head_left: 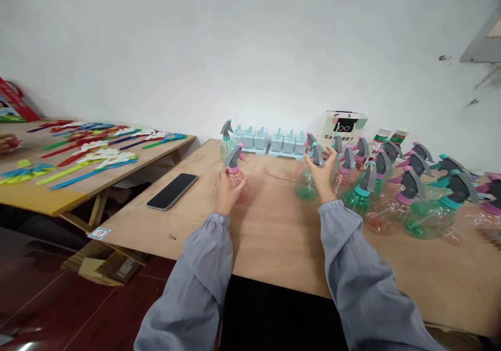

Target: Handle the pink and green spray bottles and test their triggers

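My left hand (227,192) is wrapped round the body of a pink spray bottle (234,169) with a grey and pink nozzle, which stands upright on the wooden table (274,236). Just behind it is a green spray bottle (226,145). My right hand (323,168) has its thumb and fingers apart around the grey head of another green bottle (306,185); whether they touch it is hard to tell. Several pink and green spray bottles (391,210) are grouped to the right of my right hand.
A black phone (172,191) lies at the table's left. Light blue moulds (260,141) and a white box (342,126) stand near the wall. Colourful flower-shaped items (105,158) cover a second table (58,200) at the left. Cardboard (113,265) sits below.
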The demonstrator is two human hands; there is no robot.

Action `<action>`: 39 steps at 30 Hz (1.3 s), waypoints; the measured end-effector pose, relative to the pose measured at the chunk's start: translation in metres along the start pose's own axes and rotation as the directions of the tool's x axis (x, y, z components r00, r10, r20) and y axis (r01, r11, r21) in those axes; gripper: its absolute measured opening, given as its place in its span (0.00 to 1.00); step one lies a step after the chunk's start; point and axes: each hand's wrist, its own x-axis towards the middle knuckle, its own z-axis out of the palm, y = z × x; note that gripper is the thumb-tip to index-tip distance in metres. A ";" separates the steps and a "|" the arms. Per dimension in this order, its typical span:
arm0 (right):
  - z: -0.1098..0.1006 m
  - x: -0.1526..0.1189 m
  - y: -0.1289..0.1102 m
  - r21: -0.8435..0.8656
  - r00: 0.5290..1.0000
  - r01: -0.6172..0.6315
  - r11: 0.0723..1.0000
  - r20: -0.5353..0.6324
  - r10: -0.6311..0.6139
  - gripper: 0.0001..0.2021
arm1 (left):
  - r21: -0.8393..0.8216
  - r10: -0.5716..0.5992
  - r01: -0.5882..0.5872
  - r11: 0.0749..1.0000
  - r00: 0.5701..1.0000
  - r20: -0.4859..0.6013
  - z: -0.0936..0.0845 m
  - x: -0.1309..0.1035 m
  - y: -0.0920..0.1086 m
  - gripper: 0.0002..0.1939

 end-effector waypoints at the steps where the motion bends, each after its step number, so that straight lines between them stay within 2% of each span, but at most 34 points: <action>1: -0.002 0.000 0.000 -0.040 0.998 0.035 0.999 -0.046 -0.037 0.36 | -0.041 -0.001 0.001 0.999 1.000 0.008 0.001 0.000 -0.002 0.30; 3: -0.007 0.001 -0.004 -0.095 0.983 0.131 0.987 -0.118 -0.142 0.43 | -0.140 0.009 -0.005 0.990 1.000 0.028 0.004 0.000 -0.005 0.33; 6: -0.018 0.002 -0.020 -0.138 0.935 0.296 0.945 -0.161 -0.316 0.50 | -0.228 0.040 -0.026 0.973 0.998 0.057 0.009 -0.001 -0.008 0.36; 10: -0.026 0.000 -0.052 -0.171 0.870 0.412 0.895 -0.218 -0.442 0.46 | -0.143 0.035 -0.026 0.989 0.997 0.063 0.009 -0.004 -0.003 0.34; 12: -0.025 -0.003 -0.067 -0.179 0.871 0.416 0.892 -0.204 -0.447 0.39 | -0.099 0.039 -0.032 0.995 0.997 0.073 0.008 -0.006 0.000 0.31; 17: -0.018 -0.010 -0.088 -0.100 0.916 0.401 0.911 0.032 -0.400 0.13 | -0.081 0.065 -0.056 0.995 0.992 0.111 0.005 -0.009 0.006 0.29; 19: -0.018 -0.010 -0.090 -0.056 0.927 0.373 0.926 0.046 -0.371 0.12 | -0.085 0.070 -0.061 0.995 0.992 0.109 0.005 -0.009 0.006 0.29; 23: -0.022 -0.012 -0.092 0.027 0.940 0.341 0.939 -0.007 -0.341 0.13 | -0.042 0.063 -0.059 0.997 0.994 0.095 0.007 -0.010 0.009 0.28; 26: -0.017 -0.024 -0.096 0.100 0.931 0.337 0.936 0.113 -0.347 0.11 | 0.046 0.033 -0.037 0.998 0.997 0.073 0.008 -0.012 0.013 0.31; 28: -0.005 -0.038 -0.099 0.140 0.907 0.287 0.948 0.279 -0.316 0.09 | 0.080 0.026 -0.031 0.996 0.997 0.071 0.008 -0.015 0.016 0.33; 30: 0.012 -0.055 -0.100 0.188 0.867 0.181 0.965 0.434 -0.247 0.10 | 0.070 0.040 -0.046 0.996 0.995 0.090 0.008 -0.018 0.020 0.29; 33: 0.035 -0.077 -0.097 0.235 0.816 -0.029 0.971 0.567 -0.113 0.32 | 0.002 0.130 -0.132 0.991 0.974 0.188 0.010 -0.027 0.028 0.21; 35: 0.044 -0.086 -0.095 0.251 0.796 -0.135 0.959 0.603 -0.046 0.44 | -0.019 0.218 -0.222 0.975 0.935 0.279 0.010 -0.034 0.036 0.21; 37: 0.047 -0.088 -0.094 0.277 0.793 -0.208 0.938 0.610 -0.004 0.44 | 0.001 0.297 -0.315 0.949 0.896 0.331 0.009 -0.042 0.044 0.25; 39: 0.044 -0.086 -0.095 0.296 0.789 -0.265 0.918 0.614 0.030 0.35 | 0.008 0.367 -0.393 0.920 0.867 0.338 0.007 -0.047 0.049 0.27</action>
